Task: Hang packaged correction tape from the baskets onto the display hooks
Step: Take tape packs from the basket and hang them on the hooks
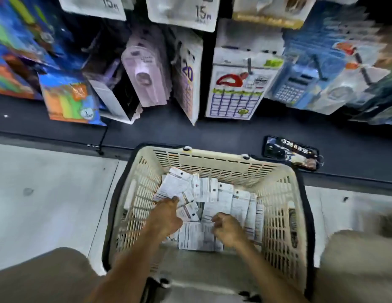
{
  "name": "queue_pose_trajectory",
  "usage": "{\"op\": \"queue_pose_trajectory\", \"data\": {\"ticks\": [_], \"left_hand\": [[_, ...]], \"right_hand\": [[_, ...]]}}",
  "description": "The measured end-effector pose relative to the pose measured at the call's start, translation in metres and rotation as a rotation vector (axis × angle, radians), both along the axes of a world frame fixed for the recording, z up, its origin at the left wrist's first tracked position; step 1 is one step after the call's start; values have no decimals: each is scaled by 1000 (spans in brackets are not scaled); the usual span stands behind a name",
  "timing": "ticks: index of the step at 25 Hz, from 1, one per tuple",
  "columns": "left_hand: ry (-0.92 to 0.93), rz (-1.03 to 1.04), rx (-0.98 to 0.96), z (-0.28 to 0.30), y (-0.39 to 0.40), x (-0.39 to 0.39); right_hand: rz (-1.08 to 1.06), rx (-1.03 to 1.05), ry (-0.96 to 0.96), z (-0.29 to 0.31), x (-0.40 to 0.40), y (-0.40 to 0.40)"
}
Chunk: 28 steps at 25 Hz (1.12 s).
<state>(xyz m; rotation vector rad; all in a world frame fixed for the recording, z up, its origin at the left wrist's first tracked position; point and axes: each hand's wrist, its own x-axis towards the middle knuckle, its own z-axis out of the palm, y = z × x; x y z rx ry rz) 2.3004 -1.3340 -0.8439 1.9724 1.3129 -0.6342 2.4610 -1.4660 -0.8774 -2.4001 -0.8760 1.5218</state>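
The left hand [166,217] reaches deep into the basket with its fingers curled round the near edge of a fanned bunch of white card-backed correction tape packets [176,186], holding them at the lower corner; the right hand [226,229] sits just beside it, lower in the frame, with its fingers curled in over the loose packets, and motion blur makes it impossible to tell whether it pinches one or holds nothing. Both bare forearms come up from the bottom edge, between the person's two knees in tan cloth. Around the hands stands a large cream slotted plastic shopping basket [212,159] with a black rim, resting on a pale grey tiled floor. Its bottom is covered by many more white packets [238,204], lying flat or leaning against one another, mostly with their long axes running away from the person toward the shelf. The gripped bunch lies up and to the left of the left hand, its hang-hole ends pointing away from the palm, toward the display. Beyond the basket runs a dark shelf ledge [190,132], on which a black phone [291,153] lies to the right. Above it hang rows of blurred stationery packs; the hooks themselves cannot be made out. By my reading, the left hand is nearer to lifting, and its bunch already points hookward.
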Motion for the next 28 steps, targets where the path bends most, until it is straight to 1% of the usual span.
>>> {"op": "queue_pose_trajectory", "data": {"ticks": [3, 4, 7, 9, 10, 12, 13, 16, 18, 20, 21, 22, 23, 24, 25, 26, 27, 28], "left_hand": [[28, 17, 21, -32, 6, 6], [57, 0, 26, -41, 7, 8], [126, -50, 44, -60, 4, 8], [75, 9, -16, -66, 2, 4], [42, 40, -64, -68, 2, 0], [-12, 65, -148, -70, 3, -7], [-34, 95, -188, -71, 4, -11], [-91, 210, -314, -67, 7, -14], [-147, 306, -438, -64, 9, -11], [-242, 396, -596, -62, 10, -6], [-301, 432, -718, -61, 6, -4], [-313, 377, -789, -58, 3, -3], [-283, 265, -788, -56, 0, -2], [-239, 156, -756, -55, -2, -3], [-195, 100, -710, -55, -3, -4], [-171, 81, -689, -57, -2, -4], [-160, 96, -689, -59, -2, -3], [-164, 134, -695, -60, -1, -2]], "right_hand": [[4, 33, -81, -16, -6, 4], [56, 31, -102, -22, -5, 3], [376, -6, -130, -31, -5, 0], [548, -37, -200, -32, -5, 4], [590, -46, -229, -30, -2, 6], [618, -3, -222, -24, 12, 9], [605, 28, -170, -19, 23, 10], [459, 87, 52, -3, 45, 15], [288, 148, 137, 2, 42, 23], [150, 180, 202, 3, 28, 28], [140, 198, 220, 2, 20, 26], [153, 225, 225, -1, 13, 24], [159, 254, 227, -5, 7, 22], [119, 282, 251, -7, 3, 21], [6, 312, 268, -8, 2, 20], [-168, 340, 249, -9, 4, 22], [-327, 333, 159, -11, 10, 23], [-403, 284, -2, -13, 18, 25]]}}
